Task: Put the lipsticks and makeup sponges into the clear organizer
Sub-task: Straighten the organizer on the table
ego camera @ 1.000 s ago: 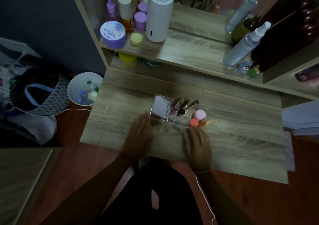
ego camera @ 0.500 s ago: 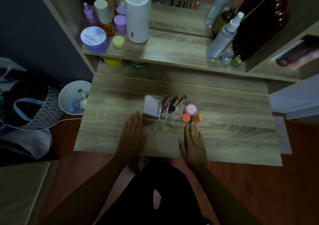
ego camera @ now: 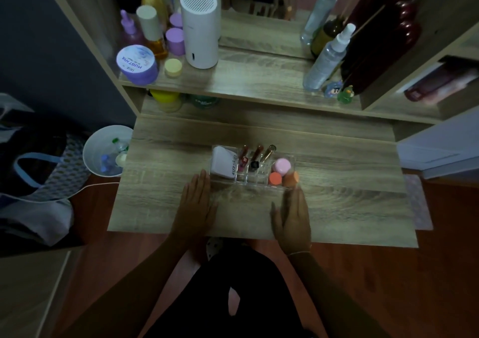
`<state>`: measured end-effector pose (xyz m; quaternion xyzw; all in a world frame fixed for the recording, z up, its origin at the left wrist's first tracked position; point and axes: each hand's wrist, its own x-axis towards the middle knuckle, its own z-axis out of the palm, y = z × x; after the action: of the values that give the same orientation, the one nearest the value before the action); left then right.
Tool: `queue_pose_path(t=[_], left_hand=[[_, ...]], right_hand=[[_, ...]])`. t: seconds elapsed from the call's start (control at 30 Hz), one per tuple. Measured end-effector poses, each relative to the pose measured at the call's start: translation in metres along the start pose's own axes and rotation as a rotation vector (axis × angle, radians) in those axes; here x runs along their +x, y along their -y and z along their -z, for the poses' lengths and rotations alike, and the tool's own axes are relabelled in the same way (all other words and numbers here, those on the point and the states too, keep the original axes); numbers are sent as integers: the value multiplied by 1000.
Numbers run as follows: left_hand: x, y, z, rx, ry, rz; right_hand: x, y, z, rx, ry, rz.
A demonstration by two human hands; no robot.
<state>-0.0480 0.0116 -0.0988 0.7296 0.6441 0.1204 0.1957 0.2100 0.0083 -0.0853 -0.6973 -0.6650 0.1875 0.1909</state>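
The clear organizer (ego camera: 259, 182) stands in the middle of the wooden tabletop (ego camera: 337, 203). Three lipsticks (ego camera: 255, 157) lean in its middle slots. A pink sponge (ego camera: 282, 165), a red-orange sponge (ego camera: 275, 178) and an orange sponge (ego camera: 290, 179) fill its right compartment. A white compact (ego camera: 224, 166) sits in its left compartment. My left hand (ego camera: 195, 206) lies flat on the table by the organizer's near left corner, holding nothing. My right hand (ego camera: 291, 214) lies flat just in front of the right corner, fingertips near the orange sponge.
On the raised shelf stand a white cylinder device (ego camera: 199, 29), a purple jar (ego camera: 136, 64), purple-capped bottles and clear spray bottles (ego camera: 326, 57). A white bin (ego camera: 107, 151) sits on the floor left of the table, next to a bag (ego camera: 39, 171).
Both hands have slid back from the organizer toward the table's near edge and lie flat. The view has shifted, so the table and shelf sit further left and lower.
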Motion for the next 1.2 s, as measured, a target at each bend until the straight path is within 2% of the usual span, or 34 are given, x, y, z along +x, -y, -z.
queue_pose_path(t=[0.23,0.7,1.2], left_hand=[[-2,2,-4,64,47,-7],[6,-9,-2,44,72,-32],[57,-79,-24,76,137,-106]], right_hand=[[8,-6,-13,-140,112,-16],[13,-14,-3,-348,118,-49],[43,-80,53,-379,119,-111]])
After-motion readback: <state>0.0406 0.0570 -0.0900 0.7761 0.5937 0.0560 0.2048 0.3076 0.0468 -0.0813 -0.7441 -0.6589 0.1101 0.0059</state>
